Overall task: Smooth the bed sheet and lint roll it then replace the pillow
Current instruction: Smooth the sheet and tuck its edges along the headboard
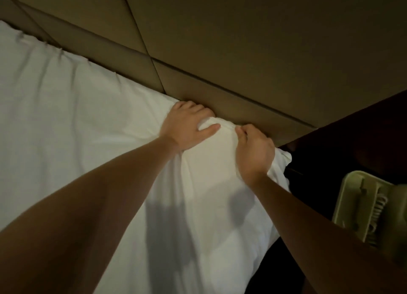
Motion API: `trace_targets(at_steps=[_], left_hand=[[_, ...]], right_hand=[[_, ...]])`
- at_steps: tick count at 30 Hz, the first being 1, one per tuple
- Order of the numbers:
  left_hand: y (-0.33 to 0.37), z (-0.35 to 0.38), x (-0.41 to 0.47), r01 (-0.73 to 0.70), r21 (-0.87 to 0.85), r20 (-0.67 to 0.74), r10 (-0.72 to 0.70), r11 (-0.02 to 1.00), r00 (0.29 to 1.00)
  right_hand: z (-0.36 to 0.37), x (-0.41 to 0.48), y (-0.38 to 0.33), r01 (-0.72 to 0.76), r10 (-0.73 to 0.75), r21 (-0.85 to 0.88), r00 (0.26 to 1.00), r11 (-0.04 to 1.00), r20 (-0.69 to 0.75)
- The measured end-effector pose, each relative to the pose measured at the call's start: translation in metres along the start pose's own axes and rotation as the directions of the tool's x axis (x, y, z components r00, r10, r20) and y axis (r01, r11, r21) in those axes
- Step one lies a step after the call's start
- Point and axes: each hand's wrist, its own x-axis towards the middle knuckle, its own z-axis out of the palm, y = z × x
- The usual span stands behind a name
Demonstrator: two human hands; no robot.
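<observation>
A white bed sheet [66,121] covers the mattress and runs up to the padded headboard. Both of my hands are at its top right corner, where the cloth is bunched. My left hand [187,126] has its fingers curled into the gap between mattress and headboard, thumb lying across the bunched sheet. Just to its right, my right hand [253,148] pinches a fold of the sheet with curled fingers. Wrinkles run along the sheet's top edge at the left. No pillow or lint roller shows in this view.
The tan padded headboard [242,40] fills the top of the view. A dark gap [308,183] lies to the right of the bed. There a pale green plastic object [365,207] with ribs sits by my right forearm.
</observation>
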Motion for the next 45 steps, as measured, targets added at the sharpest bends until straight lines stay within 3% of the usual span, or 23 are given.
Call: trace_targets(at_steps=[5, 8, 12, 16, 19, 21, 23, 28, 31, 34, 38, 40, 45], left_hand=[[0.006, 0.007, -0.003, 0.017, 0.090, -0.102, -0.008, 0.996, 0.995], [0.023, 0.014, -0.008, 0.146, 0.104, -0.147, -0.130, 0.984, 0.981], [0.037, 0.014, -0.014, 0.227, 0.086, -0.127, -0.215, 0.970, 0.968], [0.055, 0.011, -0.028, 0.329, 0.019, -0.055, -0.327, 0.944, 0.943], [0.083, 0.002, -0.059, 0.328, -0.019, 0.019, -0.327, 0.945, 0.945], [0.099, -0.008, -0.082, 0.258, 0.010, 0.129, -0.257, 0.966, 0.958], [0.110, -0.013, -0.096, 0.228, -0.020, 0.241, -0.217, 0.973, 0.946], [0.139, -0.020, -0.099, 0.348, -0.112, 0.360, -0.288, 0.931, 0.887], [0.168, -0.013, -0.118, 0.243, -0.040, 0.361, -0.213, 0.969, 0.908], [0.179, -0.001, -0.142, 0.195, 0.002, 0.243, -0.190, 0.981, 0.951], [0.185, -0.002, -0.146, 0.223, -0.070, -0.032, -0.226, 0.972, 0.974], [0.186, -0.003, -0.142, 0.214, -0.086, -0.045, -0.218, 0.973, 0.975], [0.185, -0.012, -0.139, 0.274, -0.333, 0.083, -0.261, 0.902, 0.962]], right_hand=[[0.013, 0.001, 0.001, 0.032, -0.038, -0.069, 0.996, 0.997, -0.086], [0.020, 0.004, 0.004, 0.087, -0.114, -0.160, 0.979, 0.983, -0.167], [0.018, 0.001, 0.008, 0.102, -0.117, -0.118, 0.984, 0.988, -0.132], [0.001, -0.005, 0.003, 0.042, -0.041, 0.003, 0.993, 0.999, -0.115], [-0.019, -0.023, 0.012, -0.106, 0.092, -0.096, 0.986, 0.990, -0.138], [-0.032, -0.043, 0.028, -0.255, 0.249, -0.113, 0.966, 0.960, -0.062], [-0.045, -0.057, 0.037, -0.362, 0.360, 0.017, 0.929, 0.932, 0.085], [-0.076, -0.042, 0.050, -0.220, 0.222, -0.030, 0.966, 0.975, 0.134], [-0.085, -0.028, 0.055, -0.205, 0.206, -0.019, 0.969, 0.979, 0.140], [-0.080, -0.034, 0.053, -0.331, 0.325, 0.019, 0.934, 0.943, 0.147], [-0.067, -0.059, 0.059, -0.596, 0.545, 0.098, 0.780, 0.797, 0.308], [-0.066, -0.063, 0.065, -0.598, 0.534, 0.074, 0.759, 0.798, 0.373], [-0.098, -0.044, 0.072, -0.515, 0.494, 0.019, 0.832, 0.857, 0.254]])
